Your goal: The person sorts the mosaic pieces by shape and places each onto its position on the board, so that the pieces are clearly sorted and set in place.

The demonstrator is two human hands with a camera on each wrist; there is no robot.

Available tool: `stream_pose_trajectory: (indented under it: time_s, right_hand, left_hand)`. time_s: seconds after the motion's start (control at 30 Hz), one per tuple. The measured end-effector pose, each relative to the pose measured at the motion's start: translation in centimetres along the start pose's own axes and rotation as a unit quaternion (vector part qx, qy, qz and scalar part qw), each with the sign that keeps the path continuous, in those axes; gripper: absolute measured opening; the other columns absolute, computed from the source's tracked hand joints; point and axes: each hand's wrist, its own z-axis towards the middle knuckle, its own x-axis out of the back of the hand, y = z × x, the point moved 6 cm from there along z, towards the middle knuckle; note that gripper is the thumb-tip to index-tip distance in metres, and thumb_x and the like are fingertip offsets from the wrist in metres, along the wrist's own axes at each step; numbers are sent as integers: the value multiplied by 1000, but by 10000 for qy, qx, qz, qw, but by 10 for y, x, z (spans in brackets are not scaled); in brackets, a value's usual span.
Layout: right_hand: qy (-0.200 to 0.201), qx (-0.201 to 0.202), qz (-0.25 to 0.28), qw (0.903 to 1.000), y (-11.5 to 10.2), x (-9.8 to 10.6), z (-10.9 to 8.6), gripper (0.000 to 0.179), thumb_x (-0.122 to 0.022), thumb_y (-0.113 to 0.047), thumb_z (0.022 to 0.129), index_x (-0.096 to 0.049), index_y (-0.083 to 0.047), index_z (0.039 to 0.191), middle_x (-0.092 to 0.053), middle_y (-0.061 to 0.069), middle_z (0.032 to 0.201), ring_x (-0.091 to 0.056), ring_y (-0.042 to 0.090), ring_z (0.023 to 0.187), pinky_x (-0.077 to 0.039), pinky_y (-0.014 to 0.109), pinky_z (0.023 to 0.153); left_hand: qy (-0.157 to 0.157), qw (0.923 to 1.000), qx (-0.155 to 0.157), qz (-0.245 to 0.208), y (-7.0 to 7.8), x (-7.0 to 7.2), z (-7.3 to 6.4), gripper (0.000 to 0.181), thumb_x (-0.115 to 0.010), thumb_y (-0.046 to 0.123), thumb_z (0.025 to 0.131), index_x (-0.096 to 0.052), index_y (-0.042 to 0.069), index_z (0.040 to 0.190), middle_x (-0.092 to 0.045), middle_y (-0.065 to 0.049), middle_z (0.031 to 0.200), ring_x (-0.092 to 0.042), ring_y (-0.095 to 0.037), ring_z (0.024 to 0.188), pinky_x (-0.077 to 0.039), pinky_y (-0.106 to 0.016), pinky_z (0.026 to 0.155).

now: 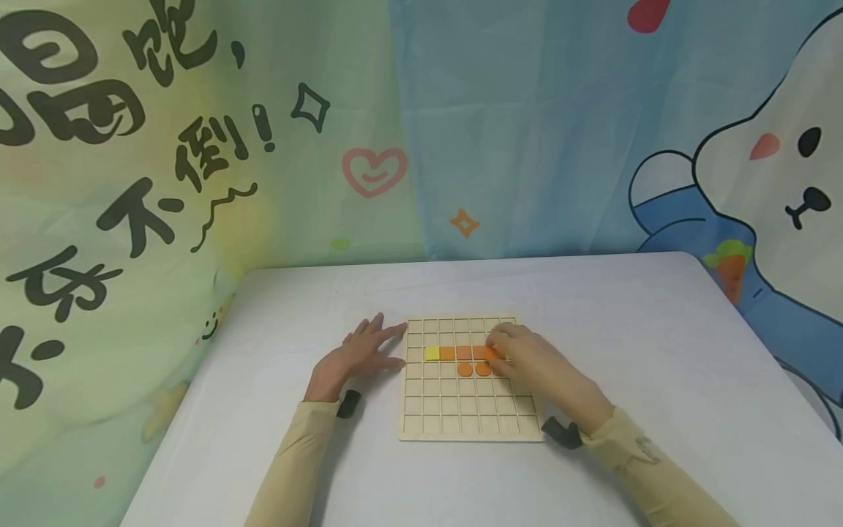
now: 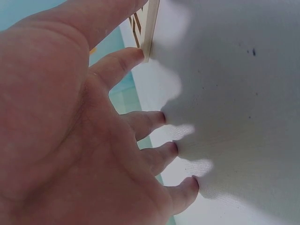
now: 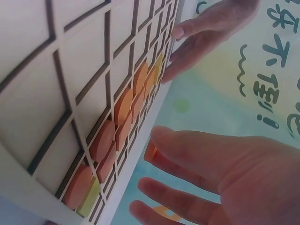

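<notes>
A pale wooden board (image 1: 435, 406) with a grooved grid lies on the table. Along one of its rows runs a line of flat squares, a yellow square (image 1: 432, 353) at the left end and orange squares (image 1: 448, 353) after it. Orange discs (image 1: 465, 369) sit in the row just below. My left hand (image 1: 358, 355) has its fingers spread, with thumb and forefinger at the board's left edge. My right hand (image 1: 533, 362) pinches a small orange piece (image 3: 150, 152) between thumb and forefinger over the right part of the board, hiding some cells in the head view.
A white-covered table (image 1: 296, 293) surrounds the board. Behind it hangs a printed curtain (image 1: 514, 146) with cartoon drawings and writing. Dark wrist straps (image 1: 561, 433) show below both hands. In the right wrist view a yellow-green square (image 3: 89, 197) lies beside a disc.
</notes>
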Motion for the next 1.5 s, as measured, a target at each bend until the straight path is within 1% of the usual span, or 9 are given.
stream_pose_trajectory:
  time_s: [0.13, 0.3, 0.43, 0.63, 0.83, 0.9, 1.1, 1.23, 1.5]
  right_hand:
    - [1, 120, -9, 9999, -7, 0, 4, 21, -72, -18, 93, -69, -6, 109, -66, 13, 122, -64, 29, 107, -56, 45, 90]
    - [-6, 273, -53, 9996, -15, -2, 9, 18, -74, -17, 91, -69, -7, 105, -66, 11, 118, -64, 25, 99, -56, 41, 84]
    - [37, 367, -58, 9993, -19, -4, 12, 16, -74, -18, 92, -70, -8, 103, -66, 8, 115, -63, 24, 99, -56, 40, 86]
    - [63, 503, -109, 9987, -27, -6, 15, 16, -70, -21, 95, -70, -7, 103, -67, 11, 118, -65, 28, 105, -56, 44, 89]
    - [-53, 562, -127, 9983, -33, -14, 19, 14, -70, -20, 94, -70, -9, 102, -67, 10, 119, -65, 27, 107, -56, 43, 91]
    - [-98, 604, -169, 9980, -36, -16, 20, 14, -70, -19, 94, -69, -9, 103, -67, 9, 118, -64, 27, 106, -56, 42, 90]
    - [-166, 601, -217, 9978, -44, -22, 23, 9, -68, -18, 95, -68, -10, 98, -65, 8, 115, -62, 25, 101, -55, 41, 86]
    - [-246, 604, -217, 9976, -46, -29, 26, 13, -69, -20, 95, -69, -10, 103, -65, 7, 113, -62, 24, 100, -55, 40, 88]
    - [-268, 603, -407, 9970, -49, -36, 29, 17, -68, -26, 96, -68, -12, 107, -62, 0, 109, -56, 17, 89, -53, 32, 71]
  left_hand:
    - [7, 10000, 23, 5, 0, 1, -1, 75, -69, 46, 93, -34, 32, 157, -5, -15, 170, -1, -40, 157, -8, -61, 126]
    - [2, 10000, 20, -22, 1, 1, -3, 75, -69, 44, 93, -34, 31, 157, -6, -16, 170, -2, -41, 157, -8, -61, 126]
    - [6, 10000, 7, -46, 2, 1, -4, 74, -69, 44, 93, -34, 31, 157, -5, -15, 170, -1, -41, 157, -8, -61, 126]
    - [20, 10000, -12, -65, 4, 3, -3, 74, -69, 44, 93, -35, 30, 157, -5, -15, 170, 0, -40, 157, -7, -60, 127]
    - [12, 10000, 10, -80, 5, 2, -3, 74, -69, 43, 93, -35, 30, 157, -6, -16, 170, -1, -41, 157, -8, -61, 126]
    - [11, 10000, 33, -69, 5, 2, -3, 74, -70, 43, 93, -35, 30, 157, -6, -16, 170, -1, -41, 157, -8, -61, 126]
    - [38, 10000, 49, -20, 4, 2, -2, 74, -70, 43, 92, -36, 31, 157, -7, -15, 170, -3, -42, 156, -8, -62, 126]
    - [20, 10000, 73, -20, 2, 1, -1, 74, -70, 44, 92, -36, 31, 157, -7, -15, 170, -2, -42, 156, -8, -61, 126]
    - [27, 10000, 27, -17, 3, 2, -3, 73, -69, 44, 93, -36, 31, 157, -7, -16, 170, -2, -42, 156, -9, -62, 126]
